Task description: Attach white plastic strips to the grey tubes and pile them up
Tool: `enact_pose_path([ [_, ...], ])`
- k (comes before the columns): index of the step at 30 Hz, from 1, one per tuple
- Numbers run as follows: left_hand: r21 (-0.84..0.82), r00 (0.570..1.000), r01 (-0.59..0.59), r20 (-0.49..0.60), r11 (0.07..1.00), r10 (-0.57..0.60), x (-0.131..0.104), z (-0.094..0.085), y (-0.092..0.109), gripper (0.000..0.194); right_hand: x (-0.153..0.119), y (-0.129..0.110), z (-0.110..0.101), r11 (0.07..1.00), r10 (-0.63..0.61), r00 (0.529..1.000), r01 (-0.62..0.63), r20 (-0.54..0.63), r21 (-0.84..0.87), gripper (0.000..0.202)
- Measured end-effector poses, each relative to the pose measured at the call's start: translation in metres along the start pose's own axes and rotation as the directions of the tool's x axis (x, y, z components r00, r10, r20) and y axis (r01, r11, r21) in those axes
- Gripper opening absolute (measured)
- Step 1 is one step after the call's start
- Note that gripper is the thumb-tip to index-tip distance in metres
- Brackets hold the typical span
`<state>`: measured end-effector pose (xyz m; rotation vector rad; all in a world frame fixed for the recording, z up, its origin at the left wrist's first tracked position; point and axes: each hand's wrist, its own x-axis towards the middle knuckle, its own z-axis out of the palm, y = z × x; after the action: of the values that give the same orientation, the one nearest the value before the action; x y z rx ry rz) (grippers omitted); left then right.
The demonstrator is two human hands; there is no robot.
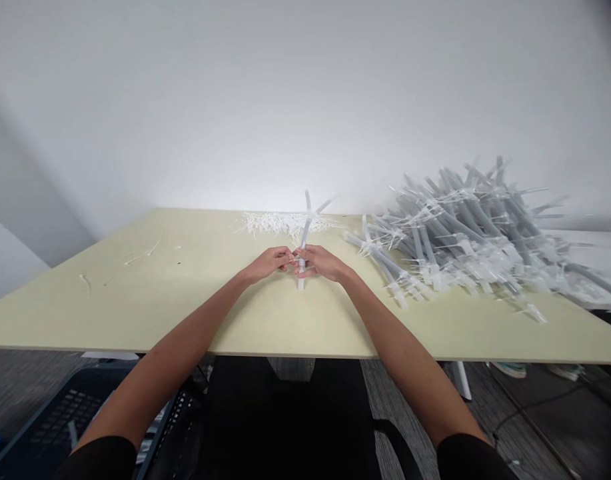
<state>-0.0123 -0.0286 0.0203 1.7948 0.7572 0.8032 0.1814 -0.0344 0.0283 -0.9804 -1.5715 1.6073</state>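
A clear plastic tube piece (306,230) stands nearly upright before me, its thin branches spreading at the top and a clear end pointing down at the table. My right hand (323,262) is closed round its lower part. Beside it, my left hand (272,263) pinches its fingertips together close to the tube; whatever lies between them is too small to make out. Just behind my hands lies a heap of small white cable ties (272,223).
A large pile of similar tube pieces (465,213) covers the table's right side. Loose ties (142,255) lie on the left of the pale tabletop (135,313). Below the front edge at left is a dark blue basket (40,427). A wall rises behind the table.
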Motion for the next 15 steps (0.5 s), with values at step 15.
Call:
enact_pose_path([
  [15,0.078,1.0,0.026,0.004,0.997,-0.026,-0.002,0.0018,0.0048,0.032,-0.001,-0.0018,0.0012,1.0,0.002,1.0,-0.002,-0.006,-0.01,0.031],
])
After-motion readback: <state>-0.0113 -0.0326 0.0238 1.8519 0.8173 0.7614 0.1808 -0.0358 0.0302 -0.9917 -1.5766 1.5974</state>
